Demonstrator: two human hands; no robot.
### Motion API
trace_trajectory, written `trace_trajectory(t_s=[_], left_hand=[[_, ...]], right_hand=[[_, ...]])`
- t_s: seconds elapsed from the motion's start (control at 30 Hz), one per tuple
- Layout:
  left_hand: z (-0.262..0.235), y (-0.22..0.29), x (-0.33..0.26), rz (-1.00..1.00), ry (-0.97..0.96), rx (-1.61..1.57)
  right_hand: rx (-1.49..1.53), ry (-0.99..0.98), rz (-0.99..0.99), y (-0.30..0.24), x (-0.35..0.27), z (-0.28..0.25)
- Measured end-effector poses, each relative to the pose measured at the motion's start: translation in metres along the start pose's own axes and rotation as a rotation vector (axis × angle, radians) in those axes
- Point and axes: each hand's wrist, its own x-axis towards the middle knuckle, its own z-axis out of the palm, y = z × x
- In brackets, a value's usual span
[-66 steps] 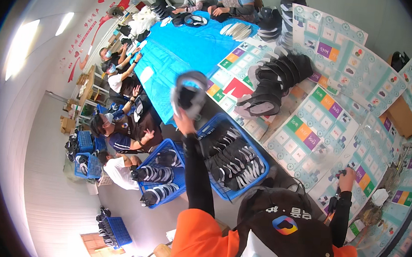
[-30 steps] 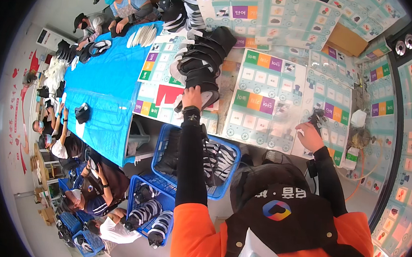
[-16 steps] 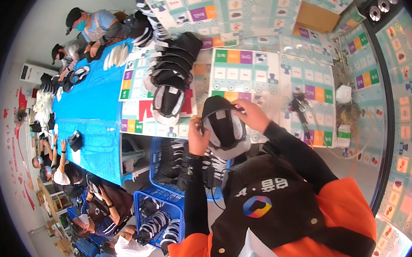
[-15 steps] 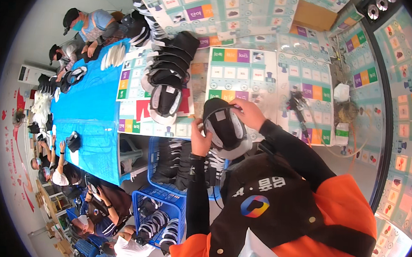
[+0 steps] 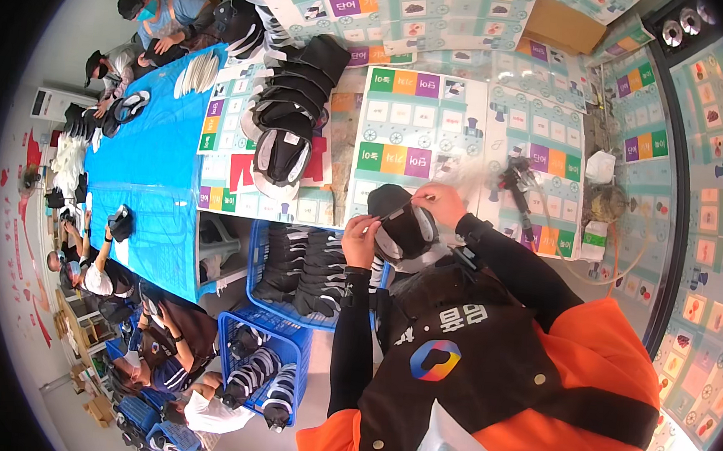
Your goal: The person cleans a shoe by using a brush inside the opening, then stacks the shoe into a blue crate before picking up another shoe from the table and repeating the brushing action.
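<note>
Just in front of my chest, at the table's near edge, is a black and white cap (image 5: 408,235) with its inner side showing. My left hand (image 5: 360,240) pinches the cap's edge on its left side. Thumb and fingers of my right hand (image 5: 440,202) grip the same edge at the upper right. A black flap of the cap stands up between the two hands. To the left on the table lies a row of nested black caps (image 5: 287,120), the nearest with its light lining facing up.
A blue crate (image 5: 288,314) with stacked caps sits under the table edge, and another blue crate (image 5: 306,351) stands nearer. A dark tool with a hose (image 5: 518,186) lies on the right. Co-workers sit along a blue-covered table (image 5: 146,185) at left.
The cap's black flap has come upright between my hands, and the pale patch inside is no longer seen. Both hands keep their hold on the edge. The view has shifted slightly.
</note>
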Motion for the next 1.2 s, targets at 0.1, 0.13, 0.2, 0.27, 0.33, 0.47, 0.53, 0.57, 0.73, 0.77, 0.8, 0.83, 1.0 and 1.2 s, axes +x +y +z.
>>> trace_trajectory(t_s=[0.1, 0.13, 0.2, 0.27, 0.33, 0.47, 0.53, 0.57, 0.73, 0.77, 0.8, 0.83, 1.0, 1.2], left_hand=[[0.014, 0.001, 0.006, 0.173, 0.068, 0.245], [0.020, 0.003, 0.010, 0.173, 0.065, 0.246], [0.030, -0.006, 0.021, -0.057, 0.141, 0.202], [0.034, -0.011, 0.044, -0.165, 0.020, 0.210], [0.017, -0.025, 0.056, -0.300, -0.134, -0.091], [-0.013, 0.021, 0.083, 0.243, -0.515, 0.562], [0.007, 0.026, 0.101, 0.388, -0.467, 0.596], [0.019, 0.078, 0.109, 0.339, -0.434, 0.404], [-0.043, 0.140, 0.075, 0.196, -0.145, 0.187], [-0.053, 0.143, 0.066, 0.100, -0.270, 0.044], [-0.053, 0.145, 0.059, 0.102, -0.271, 0.048], [-0.046, 0.144, 0.052, -0.018, -0.280, -0.056], [0.004, 0.128, 0.068, 0.224, -0.045, 0.301], [0.038, 0.165, 0.075, 0.201, -0.061, 0.356]], right_hand=[[-0.094, -0.008, 0.022, 0.001, 0.005, 0.001], [-0.178, -0.043, 0.085, 0.000, 0.009, 0.002], [-0.259, -0.069, 0.133, 0.003, 0.021, 0.002], [0.057, -0.271, 0.259, 0.021, 0.032, -0.006], [0.228, -0.344, 0.363, 0.007, 0.037, -0.006], [-0.018, -0.321, -0.383, -0.041, 0.033, -0.009], [-0.377, -0.351, -0.505, -0.113, 0.017, -0.019], [-0.483, -0.209, -0.463, -0.112, 0.014, -0.025], [-0.299, 0.272, -0.125, -0.038, 0.024, -0.082], [-0.284, 0.355, -0.019, -0.020, 0.019, -0.093], [-0.271, 0.429, 0.085, -0.003, 0.015, -0.095], [-0.188, 0.443, 0.051, 0.011, 0.008, -0.099], [-0.293, -0.023, 0.012, 0.099, -0.012, -0.105], [-0.875, 0.445, 0.326, 0.106, -0.051, -0.168]])
